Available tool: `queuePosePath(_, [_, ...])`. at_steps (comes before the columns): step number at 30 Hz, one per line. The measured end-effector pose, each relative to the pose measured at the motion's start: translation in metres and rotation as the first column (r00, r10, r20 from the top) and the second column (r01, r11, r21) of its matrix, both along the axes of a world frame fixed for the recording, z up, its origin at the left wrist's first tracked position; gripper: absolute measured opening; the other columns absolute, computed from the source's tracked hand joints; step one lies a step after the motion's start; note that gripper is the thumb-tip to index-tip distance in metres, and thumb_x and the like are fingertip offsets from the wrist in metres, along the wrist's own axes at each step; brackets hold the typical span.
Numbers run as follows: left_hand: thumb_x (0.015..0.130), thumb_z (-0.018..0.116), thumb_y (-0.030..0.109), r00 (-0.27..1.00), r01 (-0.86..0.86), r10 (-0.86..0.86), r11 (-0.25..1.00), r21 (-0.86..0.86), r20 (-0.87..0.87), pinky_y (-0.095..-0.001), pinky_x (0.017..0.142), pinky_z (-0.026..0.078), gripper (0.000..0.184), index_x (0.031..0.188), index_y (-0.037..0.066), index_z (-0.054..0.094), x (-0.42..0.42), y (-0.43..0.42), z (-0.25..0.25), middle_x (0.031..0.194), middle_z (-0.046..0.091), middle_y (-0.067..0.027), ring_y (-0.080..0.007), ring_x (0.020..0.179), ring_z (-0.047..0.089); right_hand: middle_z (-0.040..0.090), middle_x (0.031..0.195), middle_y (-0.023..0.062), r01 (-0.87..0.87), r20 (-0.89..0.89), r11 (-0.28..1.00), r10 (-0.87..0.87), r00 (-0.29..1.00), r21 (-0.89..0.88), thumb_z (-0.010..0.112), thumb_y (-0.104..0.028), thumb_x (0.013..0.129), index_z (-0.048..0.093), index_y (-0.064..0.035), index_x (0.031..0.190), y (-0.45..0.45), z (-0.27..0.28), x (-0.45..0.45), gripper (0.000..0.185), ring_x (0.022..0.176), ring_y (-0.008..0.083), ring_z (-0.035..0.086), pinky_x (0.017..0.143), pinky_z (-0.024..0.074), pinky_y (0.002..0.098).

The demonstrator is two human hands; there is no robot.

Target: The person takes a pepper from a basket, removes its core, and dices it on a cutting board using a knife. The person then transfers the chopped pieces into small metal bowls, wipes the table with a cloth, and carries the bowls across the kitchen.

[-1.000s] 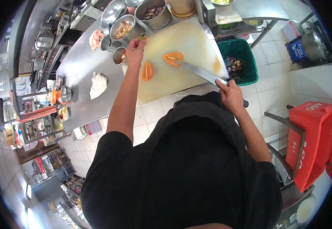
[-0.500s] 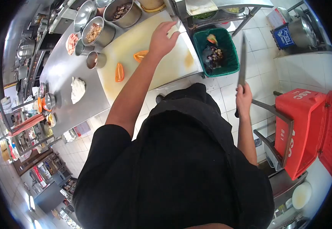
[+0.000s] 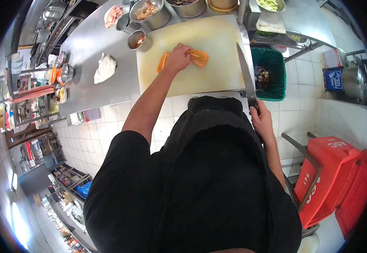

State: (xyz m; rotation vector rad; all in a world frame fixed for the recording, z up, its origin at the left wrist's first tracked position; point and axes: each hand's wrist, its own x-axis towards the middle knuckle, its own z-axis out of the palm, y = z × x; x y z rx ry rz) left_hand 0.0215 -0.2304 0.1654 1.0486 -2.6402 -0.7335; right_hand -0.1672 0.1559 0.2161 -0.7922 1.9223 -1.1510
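My left hand (image 3: 178, 59) is closed over the cutting board (image 3: 217, 33), its fingers gripping one end of an orange bell pepper piece (image 3: 199, 58). A second pepper piece (image 3: 162, 62) lies on the board just left of that hand, partly covered by it. In my right hand (image 3: 262, 120) is the dark handle of a large kitchen knife (image 3: 246, 72). Its long blade points away from me, along the board's right edge and next to the green waste bin (image 3: 276, 92).
Metal pots (image 3: 154, 21) with food stand behind the board, and a small metal cup (image 3: 140, 41) at its left corner. A white cloth (image 3: 105, 68) lies on the steel counter (image 3: 82, 92). A red bin (image 3: 327, 181) with an open lid stands at right.
My left hand has moved from the board's far right back to the pepper and taken hold of a piece. The knife has come left, closer to the board. The camera view has shifted.
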Motion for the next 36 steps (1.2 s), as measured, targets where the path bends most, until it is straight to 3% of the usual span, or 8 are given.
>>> queuePosePath(12, [0.092, 0.073, 0.014, 0.857, -0.220, 0.359, 0.904, 0.366, -0.369, -0.0308, 0.073, 0.054, 0.022, 0.107, -0.001, 0.071, 0.065, -0.023, 0.017, 0.088, 0.073, -0.0094, -0.0159, 0.077, 0.066, 0.070, 0.094, 0.0267, -0.392, -0.137, 0.895, 0.425, 0.895, 0.214, 0.064, -0.016, 0.097, 0.062, -0.0040, 0.123, -0.062, 0.014, 0.082, 0.029, 0.091, 0.0469, 0.067, 0.076, 0.0529, 0.0454])
queuePosePath(14, [0.092, 0.073, 0.014, 0.840, -0.194, 0.394, 0.860, 0.472, -0.372, -0.0306, 0.075, 0.055, 0.022, 0.108, -0.002, 0.072, 0.071, -0.030, 0.020, 0.092, 0.074, -0.0096, -0.0150, 0.080, 0.067, 0.070, 0.095, 0.0271, -0.208, -0.130, 0.950, 0.242, 0.961, 0.231, 0.062, -0.018, 0.098, 0.062, -0.0039, 0.122, -0.058, -0.002, 0.073, 0.028, 0.091, 0.0472, 0.068, 0.077, 0.0529, 0.0478])
queuePosePath(17, [0.091, 0.073, 0.016, 0.902, -0.122, 0.294, 0.876, 0.466, -0.317, -0.0311, 0.076, 0.055, 0.026, 0.111, -0.001, 0.072, 0.071, -0.028, 0.037, 0.092, 0.074, -0.0108, -0.0162, 0.080, 0.068, 0.069, 0.094, 0.0296, 0.275, -0.365, 0.915, -0.158, 0.917, 0.296, 0.058, -0.020, 0.100, 0.061, 0.0001, 0.118, -0.025, -0.018, 0.038, 0.027, 0.090, 0.0483, 0.068, 0.078, 0.0518, 0.0529])
queuePosePath(19, [0.092, 0.074, 0.015, 0.962, 0.016, 0.116, 0.879, 0.477, -0.247, -0.0305, 0.078, 0.055, 0.032, 0.119, -0.001, 0.070, 0.064, -0.031, 0.031, 0.095, 0.074, -0.0105, -0.0158, 0.082, 0.067, 0.068, 0.092, 0.0311, 0.566, -0.717, 0.779, -0.228, 0.659, 0.272, 0.055, -0.021, 0.099, 0.060, 0.0037, 0.115, 0.019, -0.049, 0.000, 0.030, 0.092, 0.0495, 0.067, 0.078, 0.0517, 0.0552])
queuePosePath(21, [0.092, 0.074, 0.015, 0.974, 0.117, -0.009, 0.877, 0.466, -0.227, -0.0308, 0.080, 0.055, 0.037, 0.125, 0.000, 0.068, 0.052, -0.032, 0.021, 0.099, 0.074, -0.0113, -0.0166, 0.085, 0.068, 0.069, 0.094, 0.0325, 0.622, -0.703, 0.695, -0.235, 0.671, 0.361, 0.058, -0.024, 0.098, 0.059, 0.0048, 0.117, 0.038, -0.038, -0.014, 0.034, 0.095, 0.0518, 0.066, 0.080, 0.0519, 0.0577])
queuePosePath(25, [0.092, 0.070, 0.014, 0.966, 0.157, -0.074, 0.931, 0.329, -0.249, -0.0337, 0.084, 0.056, 0.040, 0.130, 0.003, 0.065, 0.042, -0.025, 0.011, 0.114, 0.069, -0.0138, -0.0216, 0.095, 0.069, 0.068, 0.093, 0.0328, 0.250, -0.633, 0.828, 0.155, 0.759, 0.503, 0.063, -0.018, 0.092, 0.059, 0.0024, 0.117, 0.026, -0.046, 0.035, 0.032, 0.091, 0.0514, 0.067, 0.077, 0.0522, 0.0570])
queuePosePath(31, [0.088, 0.065, 0.007, 0.908, 0.258, -0.239, 0.966, 0.013, -0.344, -0.0420, 0.096, 0.053, 0.035, 0.122, 0.006, 0.067, 0.077, -0.016, 0.003, 0.125, 0.062, -0.0138, -0.0337, 0.113, 0.063, 0.068, 0.087, 0.0315, 0.487, -0.561, 0.855, -0.319, 0.763, 0.176, 0.055, -0.019, 0.102, 0.054, -0.0008, 0.109, -0.016, 0.004, 0.087, 0.020, 0.084, 0.0536, 0.066, 0.071, 0.0523, 0.0570])
queuePosePath(36, [0.089, 0.063, 0.006, 0.861, 0.459, -0.465, 0.885, -0.077, -0.205, -0.0445, 0.101, 0.049, 0.028, 0.117, 0.008, 0.068, 0.069, -0.004, 0.007, 0.124, 0.061, -0.0127, -0.0352, 0.117, 0.059, 0.068, 0.085, 0.0316, 0.152, -0.569, 0.940, 0.051, 0.821, 0.305, 0.053, -0.016, 0.102, 0.052, -0.0073, 0.119, -0.065, 0.012, 0.106, 0.019, 0.081, 0.0532, 0.066, 0.069, 0.0498, 0.0622])
